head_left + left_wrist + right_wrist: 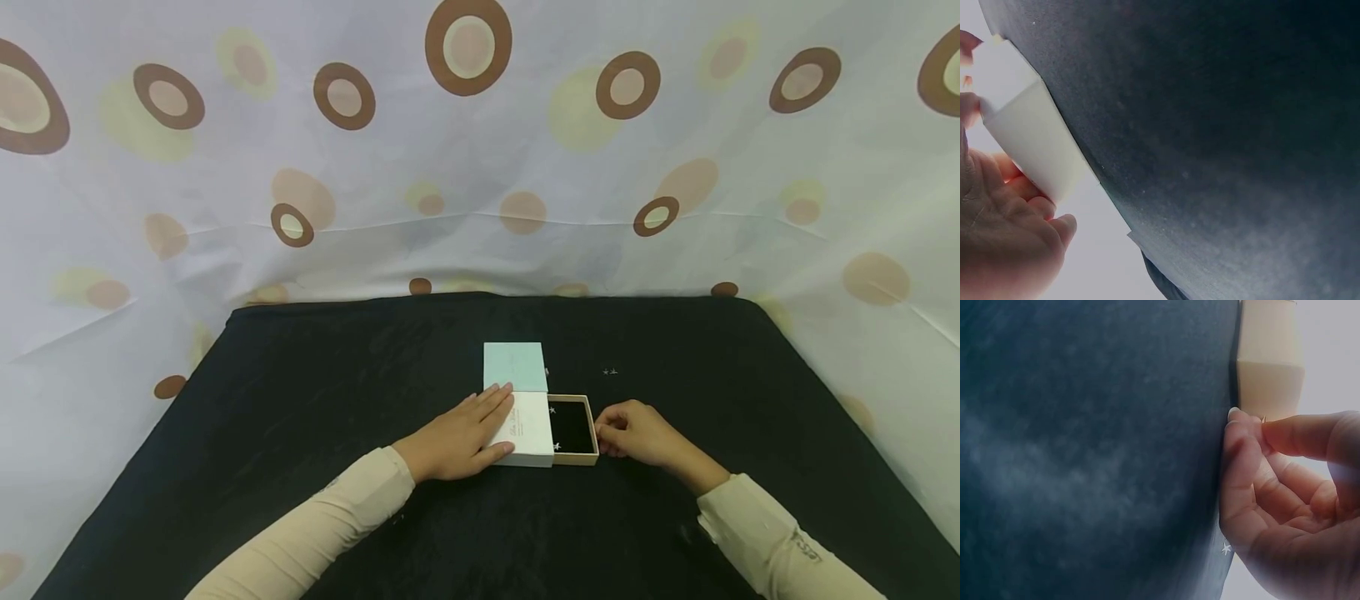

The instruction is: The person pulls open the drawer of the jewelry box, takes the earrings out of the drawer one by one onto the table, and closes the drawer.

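Note:
A white box sleeve (pixel 534 425) with fine print lies on the black cloth, its tan inner tray (pixel 576 459) sticking out on the right. Small star-shaped pieces show on the tray's black lining. My left hand (pixel 468 433) rests flat across the sleeve, fingers extended, thumb by the near edge. At the tray's right end, my right hand (pixel 637 433) has its fingers bent; in the right wrist view the thumb and fingertips (pixel 1260 428) pinch a thin sliver against the tan tray wall (pixel 1269 381). What the sliver is, I cannot tell.
A pale mint box part (pixel 515 367) adjoins the sleeve's far side. Two tiny star-shaped pieces (pixel 610 372) lie on the black cloth (pixel 360 358) farther back to the right. Behind the table hangs a white curtain (pixel 480 183) with brown and yellow ovals.

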A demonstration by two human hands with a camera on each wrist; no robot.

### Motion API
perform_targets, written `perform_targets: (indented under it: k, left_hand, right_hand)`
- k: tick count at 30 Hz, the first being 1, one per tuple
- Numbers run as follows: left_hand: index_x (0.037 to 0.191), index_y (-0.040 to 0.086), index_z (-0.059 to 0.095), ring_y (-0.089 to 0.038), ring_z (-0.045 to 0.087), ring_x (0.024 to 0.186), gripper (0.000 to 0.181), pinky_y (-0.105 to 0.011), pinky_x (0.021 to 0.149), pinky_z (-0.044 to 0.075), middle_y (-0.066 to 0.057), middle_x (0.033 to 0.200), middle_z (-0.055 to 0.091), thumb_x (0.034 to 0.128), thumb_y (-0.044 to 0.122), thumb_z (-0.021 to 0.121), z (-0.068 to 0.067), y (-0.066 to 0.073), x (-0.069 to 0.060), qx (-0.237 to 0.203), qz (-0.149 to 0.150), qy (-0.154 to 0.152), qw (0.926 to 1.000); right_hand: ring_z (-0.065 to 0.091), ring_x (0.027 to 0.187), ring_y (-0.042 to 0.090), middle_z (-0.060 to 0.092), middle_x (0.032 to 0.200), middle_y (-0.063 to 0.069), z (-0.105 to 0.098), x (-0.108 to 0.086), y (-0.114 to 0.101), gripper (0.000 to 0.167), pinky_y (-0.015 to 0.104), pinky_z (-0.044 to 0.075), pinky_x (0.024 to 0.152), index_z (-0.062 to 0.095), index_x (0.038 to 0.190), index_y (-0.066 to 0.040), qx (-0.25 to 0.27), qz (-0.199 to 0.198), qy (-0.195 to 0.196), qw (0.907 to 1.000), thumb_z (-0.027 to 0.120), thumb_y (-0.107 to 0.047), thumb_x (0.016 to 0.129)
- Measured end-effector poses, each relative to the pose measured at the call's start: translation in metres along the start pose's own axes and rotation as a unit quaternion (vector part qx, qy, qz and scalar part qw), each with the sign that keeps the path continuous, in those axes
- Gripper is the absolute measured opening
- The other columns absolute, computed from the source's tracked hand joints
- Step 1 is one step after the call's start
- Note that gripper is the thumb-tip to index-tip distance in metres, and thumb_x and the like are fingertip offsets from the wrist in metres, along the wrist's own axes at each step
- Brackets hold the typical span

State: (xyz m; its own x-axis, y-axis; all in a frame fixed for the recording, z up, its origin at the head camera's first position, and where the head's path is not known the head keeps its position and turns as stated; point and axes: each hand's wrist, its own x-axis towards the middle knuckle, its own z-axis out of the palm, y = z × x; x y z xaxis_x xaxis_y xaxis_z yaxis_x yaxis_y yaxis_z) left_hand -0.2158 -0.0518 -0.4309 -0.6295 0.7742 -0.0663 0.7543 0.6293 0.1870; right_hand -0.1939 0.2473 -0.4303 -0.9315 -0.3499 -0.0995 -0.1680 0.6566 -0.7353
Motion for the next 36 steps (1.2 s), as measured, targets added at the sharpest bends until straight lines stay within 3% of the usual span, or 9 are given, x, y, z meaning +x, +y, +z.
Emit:
perform_targets:
  k: [16,36]
  left_hand:
    - [0.154,0.007,0.012,-0.018,0.005,0.148,0.072,-0.037,0.119,0.013,-0.004,0.162,0.005,0.1009,0.051,0.033,0.0005,-0.0004,0.0001,-0.002,0.0,-0.002,1.0]
    - [0.154,0.007,0.011,-0.017,0.004,0.148,0.072,-0.036,0.119,0.013,-0.004,0.162,0.005,0.1011,0.051,0.032,0.0016,-0.0007,0.0009,0.005,0.001,-0.002,1.0]
  right_hand:
    - [0.061,0.06,0.015,0.065,0.068,0.002,-0.003,-0.0026,0.0082,0.015,0.027,0.052,0.052,0.069,0.086,0.001,0.008,0.007,-0.001,0.9999,0.057,-0.004,0.093]
    - [0.059,0.06,0.013,0.063,0.068,0.0,-0.003,-0.0056,0.0071,0.016,0.027,0.05,0.052,0.07,0.087,-0.002,-0.02,0.051,0.017,0.9984,0.056,-0.005,0.092]
